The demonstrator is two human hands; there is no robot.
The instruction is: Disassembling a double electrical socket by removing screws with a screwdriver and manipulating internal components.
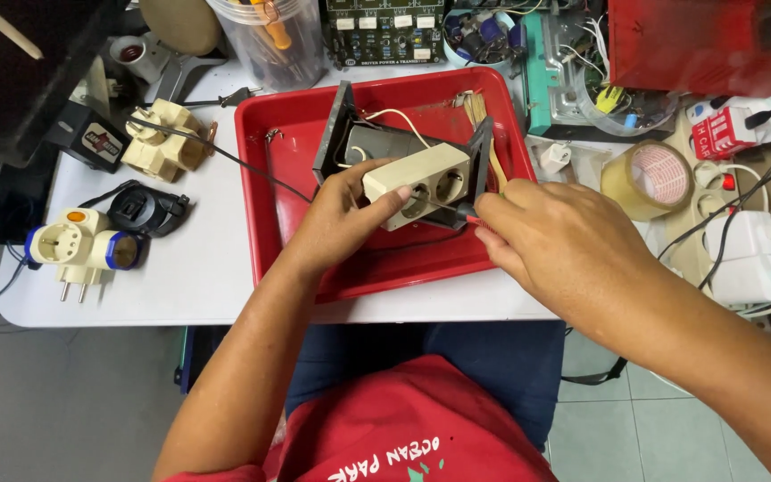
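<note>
Head view: over the red tray near the table's front edge, the left hand grips a cream double socket block while the right hand pinches a thin screwdriver at it, clutter crowding both sides.

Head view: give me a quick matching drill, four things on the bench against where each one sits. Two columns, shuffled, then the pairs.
Things:
1. cream socket block
2. roll of brown tape
3. cream adapter with blue rings
4. clear plastic jar

Places:
A. near the table's left edge, pins pointing toward the person
B. in the left hand, over the red tray
C. at the table's far edge, behind the tray
D. right of the tray, beyond the right hand

Pairs: 1-B, 2-D, 3-A, 4-C
</note>
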